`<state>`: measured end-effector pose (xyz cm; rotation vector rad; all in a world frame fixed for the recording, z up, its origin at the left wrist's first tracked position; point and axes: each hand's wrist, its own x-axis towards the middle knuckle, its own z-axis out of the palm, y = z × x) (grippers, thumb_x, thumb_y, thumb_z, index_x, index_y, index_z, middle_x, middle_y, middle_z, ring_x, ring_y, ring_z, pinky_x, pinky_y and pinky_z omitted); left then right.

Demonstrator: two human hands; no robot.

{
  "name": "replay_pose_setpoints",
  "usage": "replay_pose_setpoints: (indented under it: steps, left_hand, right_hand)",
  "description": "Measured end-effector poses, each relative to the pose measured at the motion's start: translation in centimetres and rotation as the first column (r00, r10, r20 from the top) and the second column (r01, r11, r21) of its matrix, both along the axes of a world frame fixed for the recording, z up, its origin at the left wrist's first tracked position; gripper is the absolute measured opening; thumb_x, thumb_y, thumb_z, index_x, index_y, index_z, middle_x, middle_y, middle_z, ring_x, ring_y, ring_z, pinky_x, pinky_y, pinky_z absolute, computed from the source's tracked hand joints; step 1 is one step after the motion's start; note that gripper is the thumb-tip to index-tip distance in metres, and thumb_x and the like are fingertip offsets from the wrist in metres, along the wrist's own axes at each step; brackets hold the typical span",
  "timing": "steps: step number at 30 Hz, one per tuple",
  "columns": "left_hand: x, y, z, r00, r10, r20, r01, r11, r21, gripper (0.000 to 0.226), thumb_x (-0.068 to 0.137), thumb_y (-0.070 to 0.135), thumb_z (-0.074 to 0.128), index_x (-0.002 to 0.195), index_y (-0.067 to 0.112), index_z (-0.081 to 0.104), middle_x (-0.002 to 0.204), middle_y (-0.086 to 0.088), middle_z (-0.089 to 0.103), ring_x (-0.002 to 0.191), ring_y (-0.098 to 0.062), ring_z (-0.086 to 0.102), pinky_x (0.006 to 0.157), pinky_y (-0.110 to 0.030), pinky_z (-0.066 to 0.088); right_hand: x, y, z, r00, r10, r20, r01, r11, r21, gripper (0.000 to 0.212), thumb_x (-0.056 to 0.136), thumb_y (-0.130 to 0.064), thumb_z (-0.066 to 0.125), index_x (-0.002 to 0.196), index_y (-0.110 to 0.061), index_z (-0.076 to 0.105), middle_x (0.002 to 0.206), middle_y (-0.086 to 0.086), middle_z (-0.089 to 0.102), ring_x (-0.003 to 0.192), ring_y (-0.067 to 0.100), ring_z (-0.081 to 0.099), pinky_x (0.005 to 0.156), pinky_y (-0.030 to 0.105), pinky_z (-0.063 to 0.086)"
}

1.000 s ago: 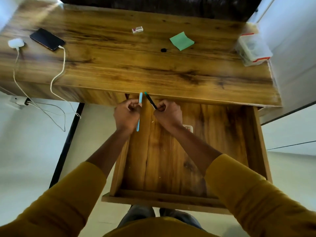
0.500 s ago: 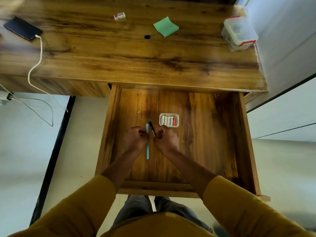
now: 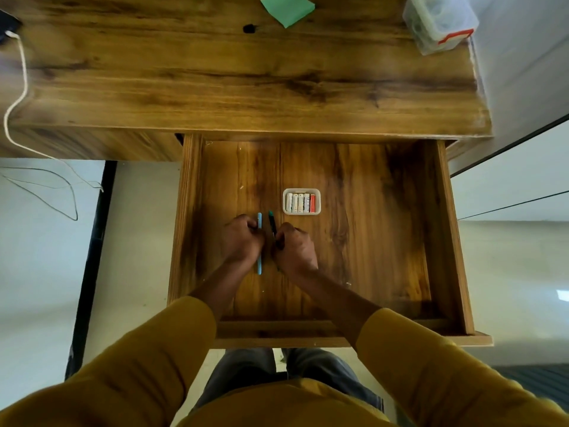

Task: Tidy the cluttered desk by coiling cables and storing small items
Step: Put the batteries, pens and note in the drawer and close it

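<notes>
Both hands grip pens low inside the open drawer (image 3: 452, 241).

Left hand (image 3: 241, 240) curls round a light blue pen (image 3: 259, 266); right hand (image 3: 295, 248) curls round a dark pen (image 3: 272, 223), the pens side by side near the drawer's middle. Just beyond sits a small white tray of batteries (image 3: 301, 201), with bare wood to its right. Farther off, the desk top (image 3: 215, 81) carries a green sticky note (image 3: 288, 9), a clear plastic box (image 3: 440, 23) and a white cable (image 3: 18, 97) hanging over its left edge.

Surface (image 3: 215, 81): brown wood grain. Sticky note (image 3: 288, 9): green. Pens: light blue (image 3: 260, 218); black, green-tipped (image 3: 271, 220). Sleeves (image 3: 138, 365): mustard yellow. Cable (image 3: 18, 87): white.
</notes>
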<state>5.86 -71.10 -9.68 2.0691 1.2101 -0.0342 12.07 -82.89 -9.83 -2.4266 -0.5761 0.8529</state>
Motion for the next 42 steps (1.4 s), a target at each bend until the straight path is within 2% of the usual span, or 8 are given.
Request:
replay_pose_setpoints:
  steps: [7,13,15,20,26,30,34,42]
  left_hand:
    - [0.0,0.3,0.4,1.000,-0.028,-0.014,0.028,1.000,-0.002,0.021,0.094,0.022,0.072,0.114,0.016,0.072,0.111,-0.001,0.074,0.092,-0.014,0.068,0.074,-0.026,0.055]
    - [-0.3,1.0,1.3,0.999,-0.042,0.008,0.042,0.999,0.005,0.015,0.094,0.026,0.074,0.107,0.020,0.072,0.096,0.012,0.066,0.079,-0.002,0.057,0.056,-0.013,0.037]
    - [-0.2,1.5,1.8,0.998,-0.053,0.045,0.052,0.998,0.017,0.012,0.093,0.025,0.074,0.104,0.020,0.072,0.096,0.011,0.067,0.077,0.000,0.055,0.057,-0.012,0.037]
    - [1.4,3.5,3.6,0.983,-0.082,0.162,0.077,0.996,0.035,0.007,0.094,0.015,0.072,0.100,0.019,0.073,0.097,0.010,0.069,0.081,0.001,0.059,0.063,-0.010,0.039]
    - [5.7,8.4,6.7,0.934,-0.159,0.321,0.151,0.987,0.050,0.007,0.094,0.018,0.070,0.097,0.023,0.076,0.093,0.013,0.073,0.081,0.000,0.065,0.069,-0.012,0.047]
    - [8.8,12.3,8.8,0.896,-0.170,0.410,0.138,0.985,0.106,0.012,0.092,0.018,0.068,0.093,0.024,0.078,0.091,0.016,0.073,0.080,0.002,0.065,0.080,-0.026,0.055]
    - [11.8,15.7,11.1,0.872,-0.230,0.433,0.177,0.971,0.159,0.014,0.092,0.014,0.066,0.096,0.019,0.079,0.095,0.007,0.077,0.084,-0.007,0.069,0.076,-0.021,0.050]
    - [17.9,20.1,12.5,0.856,-0.320,0.407,0.209,0.933,0.293,0.012,0.094,0.013,0.067,0.096,0.018,0.078,0.097,0.004,0.078,0.087,-0.010,0.069,0.080,-0.028,0.056]
  right_hand:
    - [0.1,0.2,-0.8,1.000,-0.007,-0.025,0.007,1.000,-0.016,0.019,0.092,-0.009,0.069,0.108,-0.014,0.059,0.102,0.005,0.066,0.086,0.021,0.065,0.070,0.036,0.060]
    - [0.5,0.1,-0.7,0.999,-0.047,-0.001,0.047,0.998,0.045,0.020,0.086,-0.005,0.072,0.097,-0.017,0.060,0.096,0.001,0.067,0.083,0.018,0.065,0.061,0.027,0.053]
    - [0.7,0.4,-0.2,0.997,-0.065,0.035,0.062,0.995,0.077,0.019,0.087,-0.004,0.071,0.095,-0.018,0.061,0.092,0.000,0.067,0.080,0.018,0.065,0.062,0.030,0.056]
    - [2.2,2.0,2.8,0.988,-0.107,0.107,0.086,0.979,0.185,0.021,0.087,-0.001,0.073,0.096,-0.019,0.064,0.092,-0.005,0.064,0.078,0.007,0.060,0.060,0.017,0.048]
    - [7.1,6.8,7.7,0.954,-0.175,0.242,0.113,0.962,0.250,0.016,0.087,-0.015,0.068,0.095,-0.028,0.072,0.092,-0.012,0.072,0.081,0.005,0.066,0.067,0.023,0.053]
    - [10.6,10.1,10.1,0.928,-0.176,0.330,0.094,0.964,0.250,0.020,0.084,-0.010,0.067,0.096,-0.025,0.073,0.093,-0.009,0.075,0.083,0.008,0.069,0.074,0.026,0.057]
    - [14.1,13.4,11.7,0.894,-0.156,0.419,0.040,0.961,0.273,0.019,0.087,-0.013,0.064,0.101,-0.020,0.074,0.095,-0.003,0.077,0.086,0.017,0.072,0.076,0.034,0.059]
    - [22.1,17.6,13.4,0.885,-0.136,0.446,0.024,0.968,0.248,0.014,0.089,-0.011,0.065,0.098,-0.020,0.071,0.096,-0.005,0.073,0.087,0.013,0.066,0.067,0.024,0.046]
